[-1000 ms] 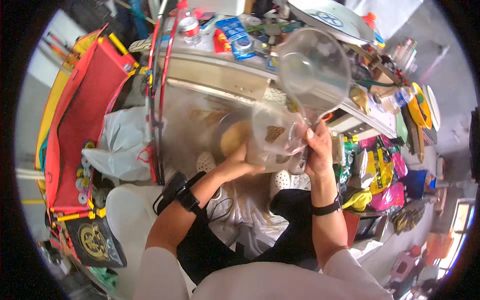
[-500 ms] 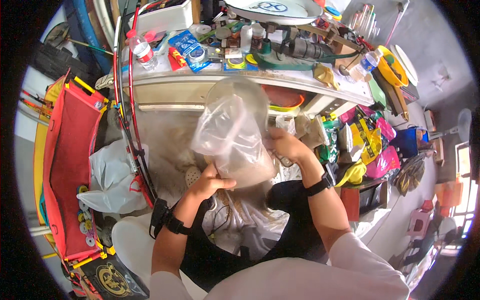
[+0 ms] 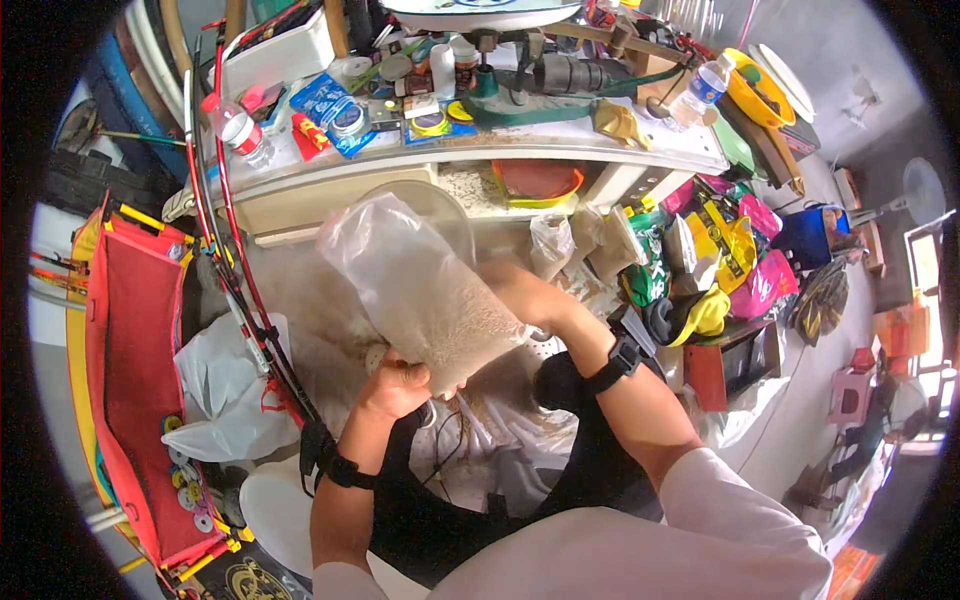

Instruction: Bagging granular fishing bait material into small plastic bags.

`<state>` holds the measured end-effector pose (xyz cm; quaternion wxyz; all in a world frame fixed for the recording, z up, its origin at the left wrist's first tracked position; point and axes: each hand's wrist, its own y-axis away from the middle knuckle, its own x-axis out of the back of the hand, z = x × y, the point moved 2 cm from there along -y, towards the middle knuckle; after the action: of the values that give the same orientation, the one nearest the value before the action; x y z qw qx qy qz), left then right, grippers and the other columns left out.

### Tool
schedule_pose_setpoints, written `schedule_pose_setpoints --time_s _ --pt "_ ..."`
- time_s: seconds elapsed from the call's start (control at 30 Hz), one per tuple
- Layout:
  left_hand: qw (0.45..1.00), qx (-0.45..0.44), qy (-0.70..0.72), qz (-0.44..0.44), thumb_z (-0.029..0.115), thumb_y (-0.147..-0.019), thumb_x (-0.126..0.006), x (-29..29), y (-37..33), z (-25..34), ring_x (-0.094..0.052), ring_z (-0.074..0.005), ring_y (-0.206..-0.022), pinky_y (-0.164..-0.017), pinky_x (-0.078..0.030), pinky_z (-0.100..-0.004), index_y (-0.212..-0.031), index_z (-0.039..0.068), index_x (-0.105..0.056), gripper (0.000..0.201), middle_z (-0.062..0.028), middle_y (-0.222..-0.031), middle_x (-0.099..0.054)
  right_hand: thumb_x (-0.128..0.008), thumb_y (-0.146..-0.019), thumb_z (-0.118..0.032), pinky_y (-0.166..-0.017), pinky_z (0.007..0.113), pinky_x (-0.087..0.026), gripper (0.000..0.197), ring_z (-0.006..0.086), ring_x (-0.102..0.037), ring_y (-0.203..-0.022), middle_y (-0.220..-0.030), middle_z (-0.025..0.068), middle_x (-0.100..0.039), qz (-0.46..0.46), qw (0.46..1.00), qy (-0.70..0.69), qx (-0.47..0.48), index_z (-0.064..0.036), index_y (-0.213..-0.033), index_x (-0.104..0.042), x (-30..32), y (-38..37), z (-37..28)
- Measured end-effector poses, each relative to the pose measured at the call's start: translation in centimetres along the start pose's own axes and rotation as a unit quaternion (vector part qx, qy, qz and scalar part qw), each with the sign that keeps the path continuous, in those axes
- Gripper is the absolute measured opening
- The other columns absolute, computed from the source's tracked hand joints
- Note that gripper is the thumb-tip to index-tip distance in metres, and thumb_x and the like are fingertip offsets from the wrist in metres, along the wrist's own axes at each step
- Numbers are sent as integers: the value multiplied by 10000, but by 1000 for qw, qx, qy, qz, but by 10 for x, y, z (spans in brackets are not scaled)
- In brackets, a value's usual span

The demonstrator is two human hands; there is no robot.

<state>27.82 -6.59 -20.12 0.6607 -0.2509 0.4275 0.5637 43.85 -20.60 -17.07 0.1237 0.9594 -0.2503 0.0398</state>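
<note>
A clear plastic bag (image 3: 400,270), its lower part filled with tan granular stuff, is tilted in front of me with its top toward the upper left. My left hand (image 3: 395,388) is closed on the bag's lower left corner, thumb in front and fingertips showing beneath. At the bag's right side is my right hand (image 3: 515,297); its fingers are mostly hidden behind the bag, so their grip does not show. Behind the bag stands a round see-through tub (image 3: 455,222), its rim showing above and right of the bag.
Ahead is a cluttered workbench (image 3: 290,172) with bottles, tins and a green tool (image 3: 530,108). Red rods (image 3: 222,160) lean at the left beside a white plastic bag (image 3: 235,370) and a long red case (image 3: 145,370). Colourful packets (image 3: 722,245) pile up at the right.
The view has shifted, so the bench appears farther left. The filled bag has tipped over toward the left and its contents show more plainly. My left hand still holds its lower corner.
</note>
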Motion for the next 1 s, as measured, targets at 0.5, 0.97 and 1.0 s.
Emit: schedule_pose_setpoints --time_s 0.5,0.97,1.0 --pt "997 5 15 -71 122 -759 -678 -3 -3 3 -577 -301 -893 -644 -465 -381 -1218 55 -486 502 -144 -1072 -581 -627 -798 -206 -915 352 -410 424 263 -546 -1059 -1166 179 -575 1 997 78 -12 26 -1147 -563 -4 4 1" --pt "990 14 98 -102 96 -765 -662 -8 -5 5 -566 -291 -965 -726 -470 -396 -1265 89 -435 549 -139 -1149 -551 -716 -767 -178 -962 343 -396 618 209 -494 -1143 -1266 113 -511 -81 995 57 3 -8 -1292 -440 -2 0 24" --pt "985 29 133 -108 99 -760 -670 -9 -6 5 -564 -292 -969 -720 -470 -395 -1263 92 -435 556 -138 -1150 -551 -719 -762 -179 -961 343 -397 625 206 -495 -1141 -1265 110 -511 -80 995 59 15 -7 -1293 -438 1 2 22"
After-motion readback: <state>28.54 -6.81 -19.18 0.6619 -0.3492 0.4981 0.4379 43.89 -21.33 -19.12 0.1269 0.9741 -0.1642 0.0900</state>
